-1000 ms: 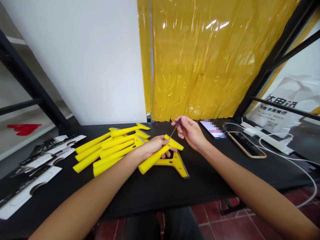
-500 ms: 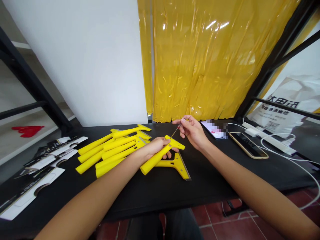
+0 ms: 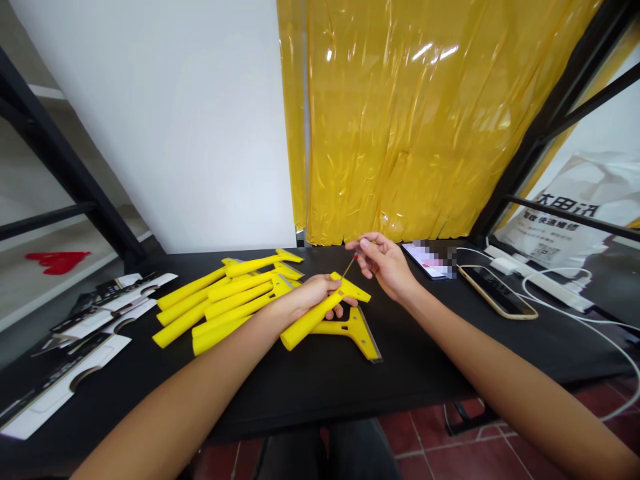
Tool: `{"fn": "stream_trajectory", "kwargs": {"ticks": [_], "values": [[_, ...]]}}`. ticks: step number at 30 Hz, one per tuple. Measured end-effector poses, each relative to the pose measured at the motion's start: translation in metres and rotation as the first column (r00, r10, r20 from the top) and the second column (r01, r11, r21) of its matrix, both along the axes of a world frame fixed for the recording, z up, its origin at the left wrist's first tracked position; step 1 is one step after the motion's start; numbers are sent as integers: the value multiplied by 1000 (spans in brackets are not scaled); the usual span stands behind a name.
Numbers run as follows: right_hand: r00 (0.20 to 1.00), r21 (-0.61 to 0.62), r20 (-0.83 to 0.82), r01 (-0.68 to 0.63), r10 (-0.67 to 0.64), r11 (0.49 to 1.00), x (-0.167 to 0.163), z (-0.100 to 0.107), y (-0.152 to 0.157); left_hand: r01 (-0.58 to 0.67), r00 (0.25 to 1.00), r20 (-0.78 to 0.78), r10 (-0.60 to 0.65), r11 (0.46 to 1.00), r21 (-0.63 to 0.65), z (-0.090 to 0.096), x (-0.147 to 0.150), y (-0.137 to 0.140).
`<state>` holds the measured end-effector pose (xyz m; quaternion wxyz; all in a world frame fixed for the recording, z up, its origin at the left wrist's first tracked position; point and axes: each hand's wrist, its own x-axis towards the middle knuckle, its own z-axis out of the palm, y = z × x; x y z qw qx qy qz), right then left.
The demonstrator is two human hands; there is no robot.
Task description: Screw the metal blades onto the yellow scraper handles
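Observation:
My left hand (image 3: pixel 320 292) is closed around a yellow scraper (image 3: pixel 307 323), whose wide head points away from me to the right. In my right hand (image 3: pixel 383 260) is a thin screwdriver (image 3: pixel 350 265) with a red part near my fingers. Its metal shaft slants down to the head of the held scraper; the tip is hard to make out there. Just below my left hand, a second yellow scraper (image 3: pixel 357 331) with a metal blade lies on the black table (image 3: pixel 400 373). Left of my hands rests a pile of several yellow scrapers (image 3: pixel 235 293), partly hidden by my left forearm.
White and black card sleeves (image 3: pixel 95 353) lie at the table's left. At the right are a lit phone (image 3: pixel 427 260), a phone in a pale case (image 3: pixel 497 291), a power strip (image 3: pixel 555 283) and white cables. A white panel (image 3: pixel 200 133) and yellow plastic curtain (image 3: pixel 400 133) stand behind.
My right hand has shifted very slightly, with the screwdriver still at the scraper's head. The left hand and the scrapers stay where they were.

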<state>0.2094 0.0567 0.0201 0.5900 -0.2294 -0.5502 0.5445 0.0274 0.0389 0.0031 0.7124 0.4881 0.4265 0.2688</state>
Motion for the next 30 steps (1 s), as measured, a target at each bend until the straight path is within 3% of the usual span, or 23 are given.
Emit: {"fn": "stream_trajectory", "kwargs": {"ticks": [14,17,20,23,26,28,30], "values": [[998,42,-20,-61,62,997,1,9,-8,-32,999,-5,33,993,112,15,-8,-4],[998,66,-68,-3,7,998,3,14,-9,-49,998,35,44,986,158,23,-14,-2],[980,66,-146,143,-132,988,8,16,-3,-77,996,64,66,975,206,30,-22,0],[925,118,-168,363,-342,924,15,14,7,-140,990,56,129,943,302,39,-27,0],[819,304,-106,566,-563,766,20,10,12,-201,975,12,223,853,482,47,-29,-2],[758,434,-4,589,-652,682,21,6,12,-207,956,-42,290,771,602,48,-29,-3],[738,492,129,532,-662,689,20,4,9,-157,914,-150,377,669,727,46,-28,-5]]}}
